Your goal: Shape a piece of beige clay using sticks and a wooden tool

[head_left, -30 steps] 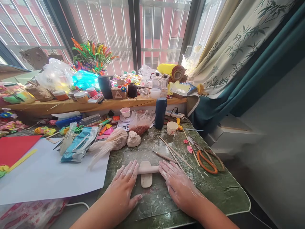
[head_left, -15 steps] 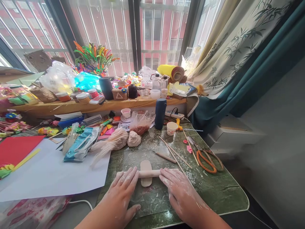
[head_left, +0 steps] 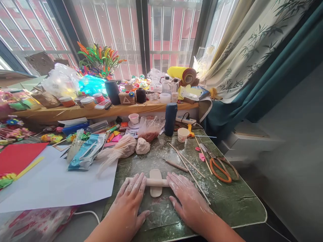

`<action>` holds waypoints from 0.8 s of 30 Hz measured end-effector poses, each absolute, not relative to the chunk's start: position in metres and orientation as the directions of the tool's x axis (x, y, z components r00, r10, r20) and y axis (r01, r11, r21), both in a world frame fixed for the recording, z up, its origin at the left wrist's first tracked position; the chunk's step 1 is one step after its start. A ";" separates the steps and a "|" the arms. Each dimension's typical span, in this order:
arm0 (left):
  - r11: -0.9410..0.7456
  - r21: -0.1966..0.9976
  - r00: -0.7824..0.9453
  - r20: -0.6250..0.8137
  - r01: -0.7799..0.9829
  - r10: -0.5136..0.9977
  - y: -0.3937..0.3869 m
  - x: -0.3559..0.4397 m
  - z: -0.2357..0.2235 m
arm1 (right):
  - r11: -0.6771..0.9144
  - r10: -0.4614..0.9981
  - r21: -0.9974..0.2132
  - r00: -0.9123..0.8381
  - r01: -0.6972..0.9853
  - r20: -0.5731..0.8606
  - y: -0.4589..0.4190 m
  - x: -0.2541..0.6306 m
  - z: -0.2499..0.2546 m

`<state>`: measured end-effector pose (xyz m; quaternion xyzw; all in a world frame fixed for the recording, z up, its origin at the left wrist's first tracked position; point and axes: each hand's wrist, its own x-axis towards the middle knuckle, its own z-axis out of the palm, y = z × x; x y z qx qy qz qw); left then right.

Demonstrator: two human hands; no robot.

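Note:
A pale rolling pin point(head_left: 156, 183) lies crosswise over a flattened, rounded strip of whitish clay point(head_left: 155, 191), on a clear sheet point(head_left: 141, 164) on the table. My left hand point(head_left: 132, 198) rests on the pin's left part with its fingers stretched out flat and its thumb apart. On the right part lies my right hand point(head_left: 185, 198), open as well, fingers extended over the pin. White powder coats both hands. Behind them sit a lump of white clay point(head_left: 142, 146) and a thin pointed tool point(head_left: 175, 165).
Thin sticks point(head_left: 193, 173) and orange-handled scissors point(head_left: 222, 169) lie to the right. A paper cup point(head_left: 183, 134) and dark blue bottle point(head_left: 171, 119) stand farther back. White paper point(head_left: 85, 188) and a blue packet point(head_left: 87, 153) are at left. A crowded sill point(head_left: 148, 108) runs behind.
Both hands have shifted slightly forward on the rolling pin, which has moved a little away from me over the clay. The view has shifted slightly.

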<state>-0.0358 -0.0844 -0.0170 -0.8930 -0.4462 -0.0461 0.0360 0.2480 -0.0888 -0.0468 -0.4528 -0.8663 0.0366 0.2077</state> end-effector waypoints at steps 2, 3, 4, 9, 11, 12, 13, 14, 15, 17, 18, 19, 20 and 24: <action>-0.607 -0.026 0.603 0.164 0.794 0.781 -0.091 -0.039 -0.019 | 0.598 0.793 -0.246 -0.521 0.763 0.315 -0.095 0.250 -0.046; -0.609 -0.023 0.602 0.188 0.793 0.776 -0.094 -0.040 -0.020 | 0.603 0.791 -0.243 -0.531 0.760 0.303 -0.097 0.251 -0.046; -0.611 -0.019 0.601 0.204 0.791 0.773 -0.096 -0.041 -0.020 | 0.605 0.791 -0.241 -0.538 0.759 0.292 -0.100 0.252 -0.045; -0.617 0.056 0.590 0.233 0.785 0.773 -0.093 -0.041 -0.010 | 0.607 0.792 -0.256 -0.544 0.752 0.277 -0.107 0.253 -0.050; -0.585 0.101 0.555 0.220 0.805 0.802 -0.087 -0.039 -0.004 | 0.608 0.791 -0.261 -0.541 0.750 0.285 -0.107 0.253 -0.051; -0.563 0.114 0.536 0.201 0.819 0.820 -0.084 -0.037 -0.002 | 0.609 0.790 -0.261 -0.540 0.749 0.290 -0.107 0.253 -0.052; -0.547 0.117 0.524 0.182 0.829 0.832 -0.081 -0.036 0.000 | 0.609 0.789 -0.259 -0.539 0.750 0.295 -0.106 0.253 -0.051; -0.543 0.111 0.524 0.161 0.832 0.836 -0.079 -0.034 0.000 | 0.607 0.790 -0.257 -0.536 0.752 0.298 -0.105 0.252 -0.051; -0.548 0.099 0.533 0.144 0.831 0.834 -0.077 -0.033 -0.001 | 0.603 0.792 -0.255 -0.532 0.756 0.299 -0.105 0.252 -0.050; -0.572 0.067 0.561 0.129 0.818 0.818 -0.078 -0.033 -0.006 | 0.595 0.799 -0.254 -0.527 0.762 0.291 -0.105 0.251 -0.049; -0.582 0.051 0.573 0.127 0.811 0.810 -0.080 -0.033 -0.008 | 0.593 0.801 -0.254 -0.527 0.764 0.284 -0.106 0.251 -0.048; -0.591 0.038 0.582 0.128 0.806 0.803 -0.082 -0.034 -0.011 | 0.595 0.800 -0.254 -0.532 0.763 0.278 -0.107 0.250 -0.047; -0.595 0.028 0.587 0.130 0.803 0.799 -0.084 -0.035 -0.012 | 0.599 0.797 -0.252 -0.538 0.760 0.273 -0.108 0.251 -0.047; -0.611 -0.006 0.608 0.114 0.791 0.786 -0.093 -0.039 -0.014 | 0.627 0.775 -0.239 -0.565 0.741 0.282 -0.111 0.252 -0.045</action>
